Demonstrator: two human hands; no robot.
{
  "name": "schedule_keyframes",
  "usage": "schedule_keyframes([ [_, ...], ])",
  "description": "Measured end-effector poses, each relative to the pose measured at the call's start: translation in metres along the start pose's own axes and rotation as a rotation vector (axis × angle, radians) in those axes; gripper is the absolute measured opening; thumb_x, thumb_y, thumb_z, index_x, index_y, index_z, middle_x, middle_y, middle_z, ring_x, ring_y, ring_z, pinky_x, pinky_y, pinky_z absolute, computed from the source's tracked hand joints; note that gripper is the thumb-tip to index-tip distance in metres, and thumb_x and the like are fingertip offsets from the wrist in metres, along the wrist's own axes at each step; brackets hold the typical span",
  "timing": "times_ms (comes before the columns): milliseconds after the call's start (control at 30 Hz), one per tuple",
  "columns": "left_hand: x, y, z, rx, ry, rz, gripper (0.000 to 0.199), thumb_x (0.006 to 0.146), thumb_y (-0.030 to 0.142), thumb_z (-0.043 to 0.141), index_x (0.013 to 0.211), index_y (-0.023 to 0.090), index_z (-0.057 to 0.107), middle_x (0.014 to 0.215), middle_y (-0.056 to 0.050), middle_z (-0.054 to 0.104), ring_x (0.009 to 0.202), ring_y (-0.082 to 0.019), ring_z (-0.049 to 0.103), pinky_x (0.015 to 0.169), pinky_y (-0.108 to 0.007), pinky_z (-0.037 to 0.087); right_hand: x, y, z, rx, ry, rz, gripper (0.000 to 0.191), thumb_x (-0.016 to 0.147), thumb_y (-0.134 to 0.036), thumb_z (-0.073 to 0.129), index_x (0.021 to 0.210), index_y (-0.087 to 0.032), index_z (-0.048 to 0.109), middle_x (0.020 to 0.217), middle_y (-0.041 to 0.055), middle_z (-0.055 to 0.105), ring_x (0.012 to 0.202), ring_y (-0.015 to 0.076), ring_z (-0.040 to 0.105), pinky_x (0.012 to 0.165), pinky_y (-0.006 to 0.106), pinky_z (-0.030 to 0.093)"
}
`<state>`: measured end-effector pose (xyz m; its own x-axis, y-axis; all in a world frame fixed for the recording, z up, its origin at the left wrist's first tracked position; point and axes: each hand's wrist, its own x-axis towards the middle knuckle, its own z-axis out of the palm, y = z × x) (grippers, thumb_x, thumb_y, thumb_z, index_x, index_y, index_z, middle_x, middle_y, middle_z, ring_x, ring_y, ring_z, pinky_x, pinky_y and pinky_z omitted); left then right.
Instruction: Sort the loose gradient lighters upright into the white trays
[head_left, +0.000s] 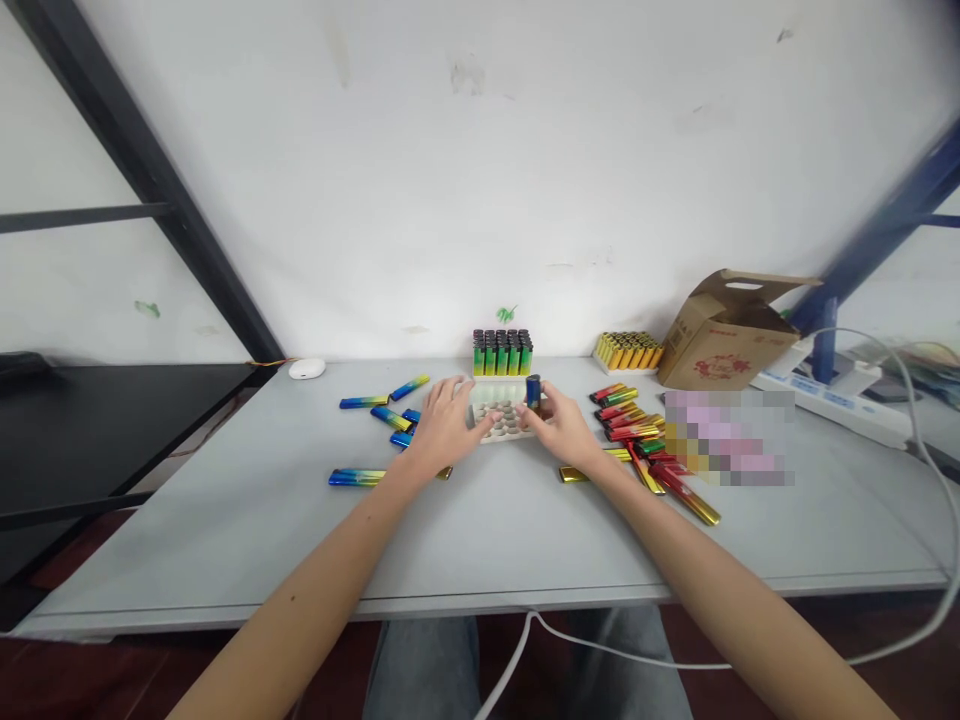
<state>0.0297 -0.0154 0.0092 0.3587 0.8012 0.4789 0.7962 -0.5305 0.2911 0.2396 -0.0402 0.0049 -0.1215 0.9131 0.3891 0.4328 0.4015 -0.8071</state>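
A white tray with rows of oval holes (pixel 499 397) lies on the table in front of me. My right hand (pixel 561 428) is closed around a dark blue lighter (pixel 533 391), which stands upright at the tray's right edge. At the tray's left side is my left hand (pixel 444 425), its fingers spread and its thumb reaching over the holes; it holds nothing that I can see. Several blue and yellow lighters (pixel 358 478) are scattered beside and partly behind the left hand. Red, green and gold lighters (pixel 630 425) are heaped to the right of my right hand.
Behind the tray, green lighters (pixel 502 355) stand packed in rows. Yellow lighters (pixel 632 352) fill another tray near an open cardboard box (pixel 720 340). A white power strip (pixel 840 405) with cables sits at right. A small white case (pixel 307 369) rests at back left.
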Motion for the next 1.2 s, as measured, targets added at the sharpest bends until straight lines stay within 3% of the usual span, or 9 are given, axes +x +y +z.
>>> schedule_keyframes([
  [167,-0.002,-0.003,0.003,0.114,-0.247,-0.070,0.058,0.088,0.060,0.050,0.121,0.014,0.061,0.138,-0.019,0.052,0.144,-0.041,0.021,0.113,-0.057,0.025,0.004,-0.005,-0.003,0.307,0.035,0.107,0.044,0.091,-0.062,0.045,0.073,-0.022,0.047,0.052,-0.0010,0.060,0.055,0.0164,0.059,0.061,0.029,0.046],
  [267,-0.003,0.002,0.001,0.117,-0.297,-0.050,0.058,0.086,0.063,0.051,0.118,0.016,0.064,0.140,-0.018,0.050,0.145,-0.041,0.019,0.114,-0.057,0.024,0.006,-0.008,-0.005,0.505,0.067,0.141,0.043,0.086,-0.060,0.057,0.068,-0.020,0.051,0.063,0.0016,0.065,0.060,0.0150,0.062,0.060,0.028,0.047],
  [367,-0.004,0.006,0.001,0.085,-0.297,-0.025,0.062,0.084,0.066,0.054,0.121,0.017,0.063,0.140,-0.017,0.050,0.145,-0.041,0.021,0.114,-0.057,0.026,0.006,-0.010,-0.008,0.728,0.069,0.204,0.032,0.077,-0.049,0.073,0.085,-0.020,0.062,0.084,0.0024,0.069,0.069,0.0139,0.064,0.058,0.025,0.049],
  [500,-0.007,0.009,0.005,0.018,-0.269,0.022,0.060,0.081,0.065,0.059,0.119,0.018,0.063,0.137,-0.018,0.052,0.143,-0.041,0.025,0.112,-0.058,0.030,0.007,-0.010,-0.011,0.883,0.012,0.308,0.036,0.075,-0.043,0.075,0.102,-0.023,0.062,0.055,-0.0091,0.051,0.044,0.0076,0.046,0.049,0.023,0.045],
  [567,-0.008,0.009,0.008,-0.018,-0.259,0.040,0.059,0.081,0.064,0.060,0.118,0.018,0.063,0.136,-0.018,0.052,0.142,-0.041,0.026,0.111,-0.059,0.031,0.008,-0.010,-0.012,0.914,0.035,0.342,0.034,0.074,-0.041,0.076,0.099,-0.024,0.060,0.051,-0.0112,0.043,0.042,0.0067,0.042,0.048,0.021,0.044],
  [667,-0.010,0.011,0.010,-0.056,-0.249,0.042,0.056,0.082,0.062,0.060,0.118,0.019,0.062,0.134,-0.017,0.053,0.141,-0.042,0.028,0.110,-0.060,0.032,0.009,-0.011,-0.013,0.948,0.081,0.370,0.036,0.071,-0.041,0.079,0.093,-0.025,0.056,0.061,-0.0082,0.051,0.049,0.0078,0.048,0.045,0.019,0.040],
  [767,-0.011,0.013,0.010,-0.064,-0.258,0.024,0.055,0.083,0.061,0.060,0.119,0.019,0.060,0.134,-0.017,0.054,0.141,-0.042,0.027,0.109,-0.060,0.032,0.010,-0.014,-0.015,0.995,0.044,0.358,0.034,0.072,-0.042,0.078,0.089,-0.024,0.054,0.054,-0.0105,0.039,0.041,0.0057,0.031,0.038,0.018,0.027],
  [933,-0.011,0.017,0.008,-0.051,-0.291,-0.017,0.057,0.084,0.062,0.059,0.121,0.019,0.058,0.135,-0.016,0.053,0.142,-0.042,0.026,0.109,-0.057,0.031,0.011,-0.014,-0.020,1.126,-0.021,0.411,0.046,0.084,-0.064,0.051,0.068,-0.022,0.046,0.049,-0.0086,0.024,0.040,0.0077,0.023,0.040,0.020,0.027],
  [1200,-0.012,0.015,0.009,-0.069,-0.310,-0.021,0.056,0.086,0.062,0.055,0.123,0.020,0.055,0.134,-0.015,0.054,0.141,-0.042,0.027,0.108,-0.058,0.031,0.014,-0.011,-0.023,1.106,-0.017,0.462,0.046,0.085,-0.055,0.043,0.055,-0.023,0.029,0.043,-0.0086,0.017,0.038,0.0082,0.012,0.036,0.021,0.019],
])
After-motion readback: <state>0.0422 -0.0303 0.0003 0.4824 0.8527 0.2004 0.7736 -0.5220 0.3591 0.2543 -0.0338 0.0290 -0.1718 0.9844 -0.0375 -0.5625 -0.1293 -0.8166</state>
